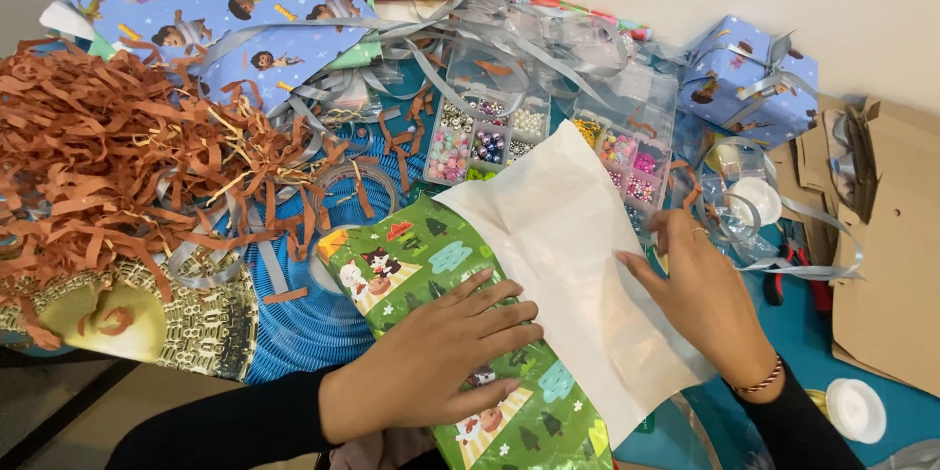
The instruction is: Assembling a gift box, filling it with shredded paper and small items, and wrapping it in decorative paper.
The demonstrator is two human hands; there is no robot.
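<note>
Wrapping paper (431, 264), green and printed with cats and trees, lay with its long axis running from upper left toward the near edge, its white underside (568, 274) folded open to the right. Left hand (431, 357) rested flat on the printed side, fingers spread, gripping nothing; right hand (700, 294) lay just right of the white flap, fingertips touching its edge, nothing pinched. Bead boxes (485, 142) sat behind; brown paper shred (117, 157) lay left.
</note>
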